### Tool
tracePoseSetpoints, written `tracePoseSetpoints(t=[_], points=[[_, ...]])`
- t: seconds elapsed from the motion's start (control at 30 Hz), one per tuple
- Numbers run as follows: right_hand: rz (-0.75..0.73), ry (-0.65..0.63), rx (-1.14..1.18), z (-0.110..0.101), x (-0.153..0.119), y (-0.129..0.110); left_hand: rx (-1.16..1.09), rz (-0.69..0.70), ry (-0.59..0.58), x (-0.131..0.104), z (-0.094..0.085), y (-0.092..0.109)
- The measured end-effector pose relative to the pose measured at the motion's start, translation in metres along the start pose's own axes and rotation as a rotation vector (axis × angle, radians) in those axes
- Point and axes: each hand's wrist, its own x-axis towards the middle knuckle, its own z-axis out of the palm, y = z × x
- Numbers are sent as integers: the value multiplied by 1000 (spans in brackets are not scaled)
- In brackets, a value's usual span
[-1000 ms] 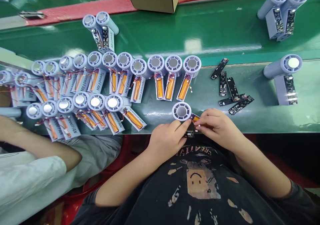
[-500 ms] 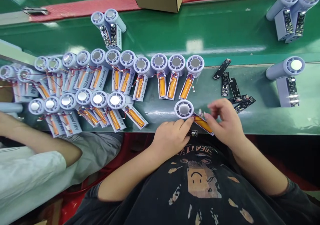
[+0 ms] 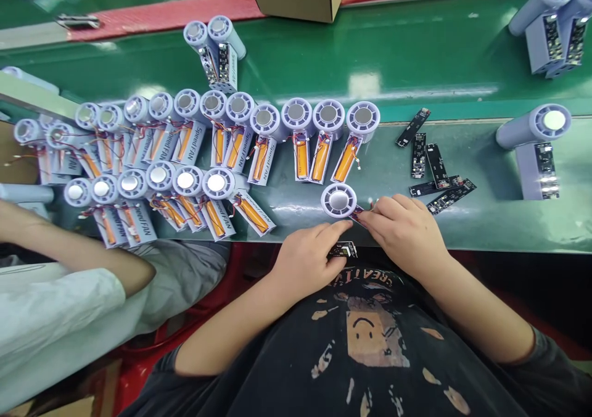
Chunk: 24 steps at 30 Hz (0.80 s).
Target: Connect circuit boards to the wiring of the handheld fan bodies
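My left hand (image 3: 308,258) holds a small black circuit board (image 3: 343,250) between thumb and fingers at the bench's front edge, its index finger stretched toward the fan. Just above stands a lilac fan unit (image 3: 338,200) with a round silver centre. My right hand (image 3: 400,229) is closed at the near end of this fan's handle, fingertips pinched beside its wires, and covers most of the handle. What exactly the fingertips hold is too small to tell.
Rows of lilac fans (image 3: 296,115) with orange batteries fill the bench's left and middle. Loose black boards (image 3: 419,155) lie right of them. More fans with boards stand at right (image 3: 546,124) and behind. A person's arm (image 3: 78,244) is at left.
My right hand has moved left and down onto the fan's handle, its fingers closing. My left hand has drawn slightly left, and more of the board shows. The camera view has shifted slightly.
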Motion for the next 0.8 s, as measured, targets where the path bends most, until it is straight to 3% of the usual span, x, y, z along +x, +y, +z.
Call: tracePoseSetpoints(t=[0.1, 0.2, 0.33, 0.5, 0.63, 0.8], points=[[68, 18, 65, 4, 0, 2, 117, 4, -52, 0, 1, 1], [173, 82, 337, 7, -3, 4, 185, -10, -78, 3, 3, 4], [167, 137, 630, 8, -12, 11, 35, -10, -21, 6, 6, 3], [63, 159, 627, 12, -25, 15, -156, 16, 168, 14, 21, -1], [55, 141, 642, 14, -30, 7, -230, 78, 220, 18, 33, -2], [159, 90, 589, 9, -29, 0, -499, -88, 242, 16, 37, -4]])
